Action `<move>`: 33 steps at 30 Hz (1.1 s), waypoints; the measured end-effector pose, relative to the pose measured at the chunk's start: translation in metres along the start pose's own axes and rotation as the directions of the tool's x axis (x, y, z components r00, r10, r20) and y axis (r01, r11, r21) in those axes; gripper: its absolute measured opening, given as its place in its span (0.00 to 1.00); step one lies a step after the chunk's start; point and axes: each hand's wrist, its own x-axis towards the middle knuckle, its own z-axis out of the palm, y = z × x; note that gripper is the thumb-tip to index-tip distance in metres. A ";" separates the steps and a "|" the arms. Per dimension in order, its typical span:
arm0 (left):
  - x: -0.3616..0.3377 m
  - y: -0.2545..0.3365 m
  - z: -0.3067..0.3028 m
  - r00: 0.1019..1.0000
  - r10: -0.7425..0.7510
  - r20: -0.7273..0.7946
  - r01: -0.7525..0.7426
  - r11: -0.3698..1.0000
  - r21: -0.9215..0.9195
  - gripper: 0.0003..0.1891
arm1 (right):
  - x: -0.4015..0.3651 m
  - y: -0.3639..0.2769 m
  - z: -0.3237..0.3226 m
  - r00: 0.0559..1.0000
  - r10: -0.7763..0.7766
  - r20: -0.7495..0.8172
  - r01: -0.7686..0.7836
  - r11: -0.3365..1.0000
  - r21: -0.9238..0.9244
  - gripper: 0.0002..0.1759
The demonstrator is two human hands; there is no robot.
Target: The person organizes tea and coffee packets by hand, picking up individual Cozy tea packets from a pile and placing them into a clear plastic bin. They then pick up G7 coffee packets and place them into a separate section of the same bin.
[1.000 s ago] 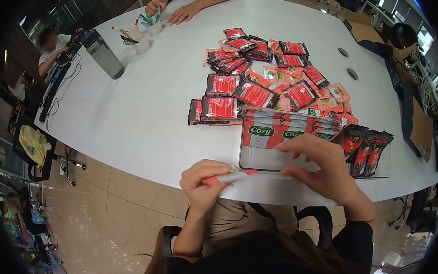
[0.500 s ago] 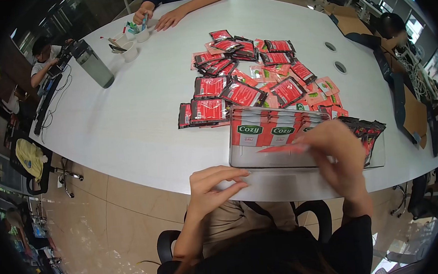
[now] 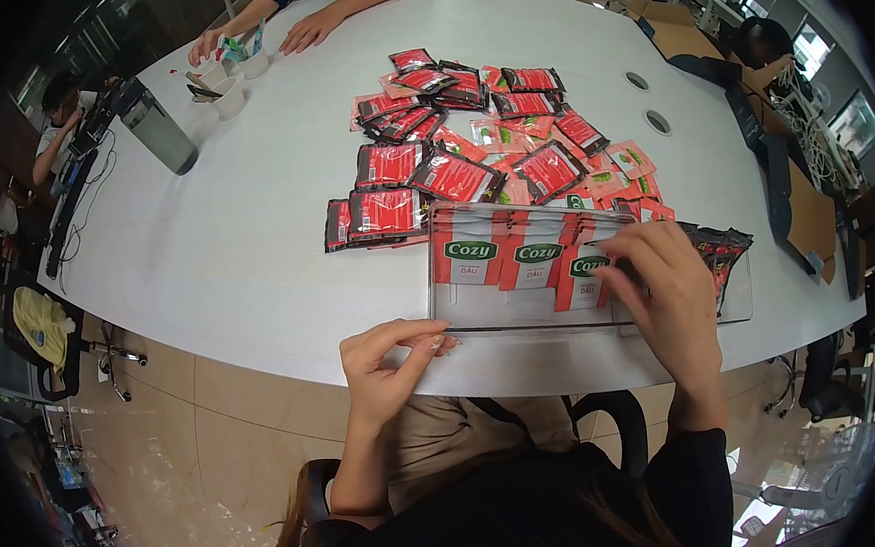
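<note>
A clear plastic box lies near the table's front edge. Red and white Cozy tea sachets stand in rows along its back, and dark-backed red sachets fill its right end. My right hand reaches over the box, thumb and fingers pinching the right side of a Cozy tea sachet at the front of the third row. My left hand grips the box's near left corner between thumb and index finger.
Behind the box spreads a loose pile of red sachets. A grey bottle and white cups with pens stand at the left. Across the table rest another person's hands. Open cardboard boxes line the right side.
My right hand has brought a sachet down upright into the third row. My left fingers have closed on the box's corner. The other person's hand has moved off a pen. The view has shifted slightly.
</note>
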 end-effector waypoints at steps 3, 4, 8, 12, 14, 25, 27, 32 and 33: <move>-0.001 -0.002 0.000 1.000 -0.009 -0.002 0.009 1.000 0.015 0.06 | -0.005 -0.002 0.002 0.946 -0.020 0.322 -0.027 0.990 0.142 0.13; -0.001 -0.003 -0.001 1.000 -0.015 -0.006 0.015 1.000 0.005 0.06 | -0.007 -0.002 0.006 0.890 -0.038 0.454 -0.048 0.983 0.175 0.14; -0.002 -0.005 -0.001 0.999 -0.032 -0.016 0.032 0.999 -0.013 0.06 | -0.006 0.004 0.010 0.844 -0.111 0.525 -0.028 0.968 0.248 0.26; -0.002 -0.005 0.000 0.999 -0.048 -0.026 0.047 0.999 -0.028 0.05 | -0.007 0.003 0.007 0.828 -0.069 0.556 -0.001 0.992 0.124 0.29; -0.002 -0.004 0.000 0.999 -0.045 -0.027 0.045 0.999 -0.027 0.05 | -0.006 0.001 0.006 0.813 -0.033 0.582 -0.011 0.997 0.071 0.31; -0.001 -0.002 0.000 1.000 -0.023 -0.019 0.023 1.000 0.019 0.07 | -0.009 0.003 0.018 0.883 -0.100 0.458 0.081 0.995 0.062 0.32; -0.001 -0.002 0.001 1.000 -0.017 -0.017 0.017 1.000 0.022 0.07 | -0.009 0.002 0.017 0.872 -0.082 0.483 0.059 0.996 0.062 0.32; 0.000 0.000 0.001 0.999 -0.034 -0.018 0.034 0.999 0.008 0.07 | -0.007 -0.002 0.014 0.858 -0.076 0.509 0.035 0.995 0.091 0.31; 0.000 0.000 0.001 0.999 -0.039 -0.019 0.039 0.999 0.006 0.07 | -0.006 -0.004 0.014 0.855 -0.085 0.512 0.030 0.993 0.115 0.31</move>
